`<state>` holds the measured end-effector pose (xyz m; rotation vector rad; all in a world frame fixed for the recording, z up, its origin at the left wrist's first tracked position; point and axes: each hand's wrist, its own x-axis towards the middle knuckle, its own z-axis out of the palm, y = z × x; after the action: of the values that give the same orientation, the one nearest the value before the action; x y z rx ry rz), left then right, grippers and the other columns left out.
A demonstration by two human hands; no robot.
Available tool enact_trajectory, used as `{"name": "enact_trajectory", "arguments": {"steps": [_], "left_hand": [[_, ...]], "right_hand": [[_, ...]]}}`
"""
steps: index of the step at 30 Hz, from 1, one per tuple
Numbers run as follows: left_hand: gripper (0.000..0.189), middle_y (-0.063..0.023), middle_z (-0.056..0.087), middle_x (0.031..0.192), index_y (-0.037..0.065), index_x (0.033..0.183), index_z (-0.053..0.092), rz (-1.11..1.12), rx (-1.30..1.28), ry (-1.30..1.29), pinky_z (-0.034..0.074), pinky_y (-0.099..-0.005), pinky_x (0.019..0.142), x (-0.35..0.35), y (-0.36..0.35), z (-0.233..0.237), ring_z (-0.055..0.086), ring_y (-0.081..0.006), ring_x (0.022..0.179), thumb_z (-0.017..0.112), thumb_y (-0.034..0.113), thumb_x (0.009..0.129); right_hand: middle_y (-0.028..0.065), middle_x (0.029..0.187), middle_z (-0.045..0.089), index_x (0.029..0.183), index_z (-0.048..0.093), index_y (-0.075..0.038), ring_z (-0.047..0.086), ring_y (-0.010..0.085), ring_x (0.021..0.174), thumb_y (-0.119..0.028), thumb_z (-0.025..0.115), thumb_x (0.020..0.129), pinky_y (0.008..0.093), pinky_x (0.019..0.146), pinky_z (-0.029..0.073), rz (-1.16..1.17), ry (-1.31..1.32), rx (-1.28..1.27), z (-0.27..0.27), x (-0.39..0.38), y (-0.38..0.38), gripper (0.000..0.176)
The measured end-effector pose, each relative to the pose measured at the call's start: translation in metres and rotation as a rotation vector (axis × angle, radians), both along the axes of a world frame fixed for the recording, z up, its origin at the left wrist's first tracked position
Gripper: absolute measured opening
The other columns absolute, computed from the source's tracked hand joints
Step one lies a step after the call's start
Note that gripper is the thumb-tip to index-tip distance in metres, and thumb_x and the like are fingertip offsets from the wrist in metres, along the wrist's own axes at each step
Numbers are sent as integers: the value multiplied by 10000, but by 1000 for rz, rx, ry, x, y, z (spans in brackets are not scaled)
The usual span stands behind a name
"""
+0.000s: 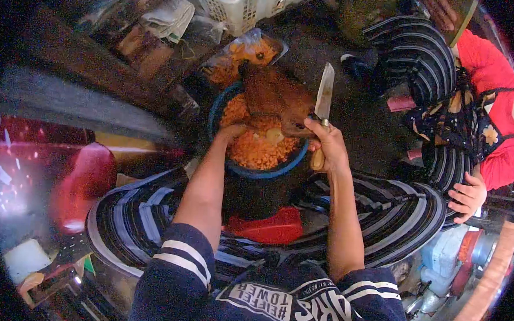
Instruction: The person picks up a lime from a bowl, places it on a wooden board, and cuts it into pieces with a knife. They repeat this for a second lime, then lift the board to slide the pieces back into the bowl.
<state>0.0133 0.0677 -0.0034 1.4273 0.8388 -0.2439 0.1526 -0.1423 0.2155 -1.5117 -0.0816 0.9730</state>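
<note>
— Nearest the lens, what is seen in the head view?

— A navy shirt [273,304] with white lettering and white-banded sleeves is seen along the bottom edge. Striped trousers [126,217] are spread over both knees, and a red object [271,228], which cannot be identified, is wedged between them.

— And where is the bucket placed?

— The bucket [268,174], blue at the rim, is set between the knees just beyond the red object. It is filled almost to the rim with orange pieces [257,152].

— How are the hands held?

— The left hand [232,131] is laid at the bucket's left rim, against the orange pieces. Its fingers are hidden, so it cannot be told whether they are spread or closed. The right hand [329,144] is closed around the wooden handle of a knife [324,94], whose blade is pointed up and away from the body. A brown lump [278,95] is seen over the far half of the bucket, just left of the blade, and it is touched by the right hand's fingertips.

— What else is shown around them?

— A clear bag [245,52] of more orange pieces is laid just beyond the bucket, and a white basket [242,5] is set farther off. At the right another person in a red top [494,74] is seated, and that co-worker's hand [467,196] is rested on a striped knee.
</note>
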Motion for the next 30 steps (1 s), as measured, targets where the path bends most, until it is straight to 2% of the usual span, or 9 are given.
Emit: {"name": "enact_trajectory", "arguments": {"steps": [6, 8, 14, 19, 23, 26, 28, 29, 30], "left_hand": [[328, -72, 583, 995, 83, 1069, 542, -22, 104, 16, 484, -279, 693, -16, -4, 22, 558, -168, 900, 556, 193, 761], [287, -63, 565, 1073, 79, 1059, 556, 72, -269, 135, 453, -355, 818, -28, -3, 30, 544, -201, 951, 509, 240, 825], [352, -92, 548, 1097, 80, 1121, 500, 149, -207, 55, 406, -402, 859, -24, 13, 27, 519, -237, 994, 499, 241, 808], [415, -116, 533, 1117, 80, 1173, 453, 289, 130, 74, 367, -442, 893, -5, -12, -26, 497, -267, 1029, 490, 242, 793], [467, -135, 521, 1133, 81, 1215, 416, 684, -129, -123, 336, -474, 920, -6, -67, -71, 480, -291, 1057, 483, 242, 782], [494, -145, 515, 1141, 81, 1236, 397, 800, -252, -212, 320, -490, 933, 2, -81, -91, 472, -304, 1071, 480, 243, 776], [490, -167, 532, 1091, 79, 1220, 417, -317, 1249, 342, 349, -478, 899, 10, -81, -85, 491, -326, 1033, 480, 261, 769], [490, -167, 532, 1091, 79, 1220, 417, -312, 1248, 340, 349, -478, 899, 11, -75, -82, 491, -326, 1033, 480, 261, 769], [477, -170, 533, 1086, 72, 1203, 435, -314, 1167, 257, 360, -481, 882, 9, -66, -47, 497, -327, 1020, 484, 266, 770]], "right_hand": [[-28, 636, 492, 746, 508, -76, 380, 44, 409, -198, 704, 695, 198, 377, 357, 6, 10, 42, -2, -3, -2, 236], [-30, 626, 480, 740, 502, -81, 382, 48, 406, -200, 707, 692, 198, 373, 360, -3, 1, 60, -4, -4, -2, 242], [-28, 614, 467, 733, 495, -87, 385, 52, 406, -200, 714, 684, 200, 373, 364, -14, 20, 51, -7, -2, -3, 251], [-27, 616, 472, 740, 501, -83, 391, 51, 413, -206, 716, 682, 200, 375, 364, -5, 10, 57, -10, -2, -3, 254], [-28, 620, 481, 763, 520, -74, 388, 47, 416, -206, 711, 685, 197, 381, 363, -2, -3, 66, -3, -3, -3, 245], [-6, 665, 489, 777, 491, -57, 354, 47, 405, -164, 698, 706, 201, 385, 330, -3, 37, 86, 0, -5, -2, 243], [-5, 666, 491, 780, 490, -56, 355, 46, 406, -165, 699, 705, 201, 385, 330, -5, 23, 74, 7, -7, -1, 247], [-3, 667, 493, 783, 490, -56, 356, 46, 408, -167, 700, 703, 201, 385, 330, -3, 13, 62, 9, -7, 0, 251], [-3, 667, 493, 783, 490, -56, 356, 46, 408, -167, 700, 703, 201, 385, 330, 1, 11, 60, 8, -7, 0, 251]]}}
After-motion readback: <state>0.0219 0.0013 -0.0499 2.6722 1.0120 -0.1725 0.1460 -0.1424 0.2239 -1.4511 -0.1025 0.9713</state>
